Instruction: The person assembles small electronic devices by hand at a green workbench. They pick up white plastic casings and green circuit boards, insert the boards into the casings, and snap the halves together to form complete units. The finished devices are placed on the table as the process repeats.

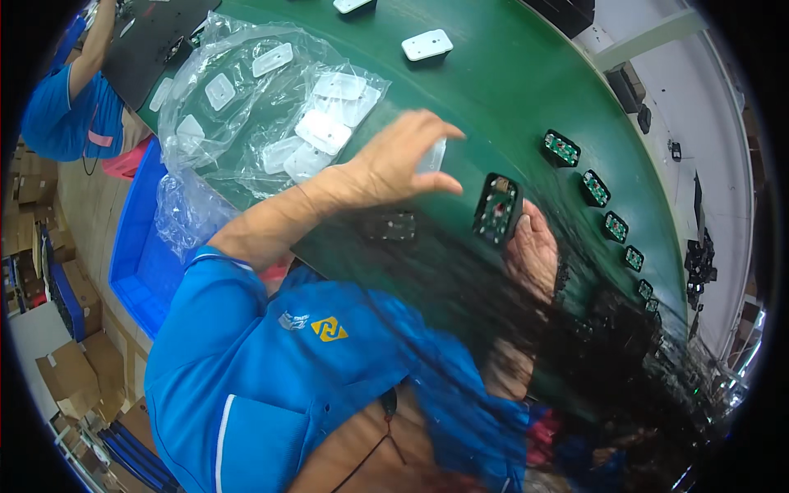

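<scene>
In the head view, my right hand (pixel 534 251) grips a black plastic housing (pixel 498 210) from its right side; a green circuit board shows inside. My left hand (pixel 399 160), slightly blurred, is open above the green table, thumb and forefinger spread toward the housing. A pale translucent piece (pixel 434 154) shows in the gap between them; whether the hand touches it I cannot tell. Left of this hand, several white plastic covers (pixel 322 131) lie on a clear plastic bag (pixel 238 160). A small dark piece with dots (pixel 392 226) lies below my left wrist.
Several black housings with boards (pixel 561 149) line the table's (pixel 501 90) right side. White-topped housings (pixel 427 46) stand at the far edge. A blue bin (pixel 140 259) is at left. Another person's arm (pixel 92 49) is at upper left. Dark strands (pixel 608 329) blur the lower right.
</scene>
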Demonstrator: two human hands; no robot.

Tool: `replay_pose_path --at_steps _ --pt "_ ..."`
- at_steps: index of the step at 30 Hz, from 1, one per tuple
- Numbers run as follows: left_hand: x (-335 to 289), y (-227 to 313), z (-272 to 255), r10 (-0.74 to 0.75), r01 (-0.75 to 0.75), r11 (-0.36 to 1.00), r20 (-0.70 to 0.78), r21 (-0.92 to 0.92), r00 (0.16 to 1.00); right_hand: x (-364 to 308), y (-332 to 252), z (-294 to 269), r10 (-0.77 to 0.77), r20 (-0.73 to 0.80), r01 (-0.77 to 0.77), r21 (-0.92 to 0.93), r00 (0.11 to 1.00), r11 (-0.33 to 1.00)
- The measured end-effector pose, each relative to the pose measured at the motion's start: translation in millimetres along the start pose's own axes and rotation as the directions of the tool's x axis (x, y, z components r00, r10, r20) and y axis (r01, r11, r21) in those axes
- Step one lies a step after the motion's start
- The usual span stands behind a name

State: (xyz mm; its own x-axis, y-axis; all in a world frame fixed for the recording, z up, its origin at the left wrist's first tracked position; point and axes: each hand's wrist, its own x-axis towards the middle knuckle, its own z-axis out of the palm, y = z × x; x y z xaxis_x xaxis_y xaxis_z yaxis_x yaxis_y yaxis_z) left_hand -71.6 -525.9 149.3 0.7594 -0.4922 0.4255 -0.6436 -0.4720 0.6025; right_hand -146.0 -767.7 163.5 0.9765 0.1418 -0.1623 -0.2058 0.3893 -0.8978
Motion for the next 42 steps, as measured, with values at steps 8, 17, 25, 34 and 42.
replay_pose_path --at_steps 8,17,25,34,42 --pt "-1 -12 30 -0.142 0.137 0.874 -0.023 0.466 0.99 11 0 6 -0.108 -0.154 0.051 -0.334 0.982 0.941" --pt "-3 -44 12 0.189 -0.203 0.974 0.134 0.1 0.973 38 3 19 -0.316 -0.04 0.221 -0.631 0.948 0.743" --pt "-24 -51 -9 0.006 -0.009 0.986 -0.015 -0.166 1.0 69 6 53 -0.382 0.449 0.491 -0.871 0.808 0.013" --pt "-36 -63 -6 0.07 -0.061 0.987 0.054 -0.146 0.996 85 20 61 -0.273 0.519 0.526 -0.849 0.81 -0.053" --pt "-40 -64 -2 0.106 -0.111 0.992 0.093 0.053 0.99 78 39 62 -0.287 0.61 0.512 -0.784 0.739 -0.349"
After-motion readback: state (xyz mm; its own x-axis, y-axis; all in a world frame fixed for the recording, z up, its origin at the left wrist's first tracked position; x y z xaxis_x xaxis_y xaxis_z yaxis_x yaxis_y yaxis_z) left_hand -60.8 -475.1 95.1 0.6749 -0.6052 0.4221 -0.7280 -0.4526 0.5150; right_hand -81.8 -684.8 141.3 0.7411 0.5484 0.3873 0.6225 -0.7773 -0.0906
